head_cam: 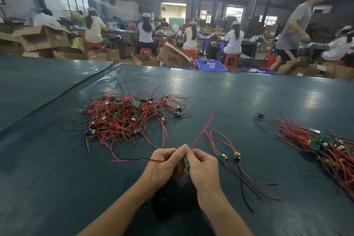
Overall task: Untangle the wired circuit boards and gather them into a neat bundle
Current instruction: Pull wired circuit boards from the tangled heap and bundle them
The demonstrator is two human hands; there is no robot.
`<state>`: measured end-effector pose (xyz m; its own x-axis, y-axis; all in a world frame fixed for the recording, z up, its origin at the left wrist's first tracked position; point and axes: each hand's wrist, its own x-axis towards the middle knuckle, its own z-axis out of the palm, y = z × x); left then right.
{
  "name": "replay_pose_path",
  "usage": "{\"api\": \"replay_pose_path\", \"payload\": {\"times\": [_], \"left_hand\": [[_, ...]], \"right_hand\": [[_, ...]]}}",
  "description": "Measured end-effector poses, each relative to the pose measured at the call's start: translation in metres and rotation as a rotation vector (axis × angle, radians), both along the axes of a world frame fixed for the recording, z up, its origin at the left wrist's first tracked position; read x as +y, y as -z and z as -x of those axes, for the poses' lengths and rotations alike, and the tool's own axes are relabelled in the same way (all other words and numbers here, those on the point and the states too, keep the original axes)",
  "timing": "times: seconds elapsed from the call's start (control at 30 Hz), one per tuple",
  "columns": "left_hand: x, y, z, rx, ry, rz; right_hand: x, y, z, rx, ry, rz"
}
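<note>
Hands: I count two. They meet near the middle of the worktop (249,92), toward its near edge, with fingertips touching.
Left hand (164,163): the fingers are curled round one held board (173,151), and only a blue part of it peeks out. One black and one red tail (134,160) trail from the fist to the left along the worktop.
Right hand (203,168): thumb and forefinger pinch one red lead (203,130), which rises from the fingertips toward the far edge.
Tangled pile (130,115): one, left of centre and beyond the hands. Its boards are knotted in red and black wire, too many for me to count.
Loose boards: two, a green one (223,157) and a yellow-capped one (237,156). They lie side by side just right of the right hand, with wires running toward both the near and far edges.
Stray board (259,115): one, alone, right of centre, near the far end of the bundle.
Gathered bundle (325,145): one, at the right edge, its wires roughly parallel. I cannot tell how many boards it holds.
Blue baskets: two past the far edge, one (210,65) nearer the centre and one (256,71) to its right.
</note>
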<state>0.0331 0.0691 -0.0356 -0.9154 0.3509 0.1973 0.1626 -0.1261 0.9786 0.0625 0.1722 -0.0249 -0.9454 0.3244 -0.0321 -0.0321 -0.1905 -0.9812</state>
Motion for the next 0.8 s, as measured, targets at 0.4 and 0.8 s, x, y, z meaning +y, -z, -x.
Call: {"api": "replay_pose_path", "payload": {"times": [0.4, 0.8], "left_hand": [[-0.003, -0.007, -0.001, -0.012, 0.015, 0.101], [0.001, -0.005, -0.001, -0.129, -0.082, -0.041]], "right_hand": [[0.050, -0.002, 0.017, -0.037, 0.253, 0.163], [0.021, 0.001, 0.007, 0.061, 0.127, -0.110]]}}
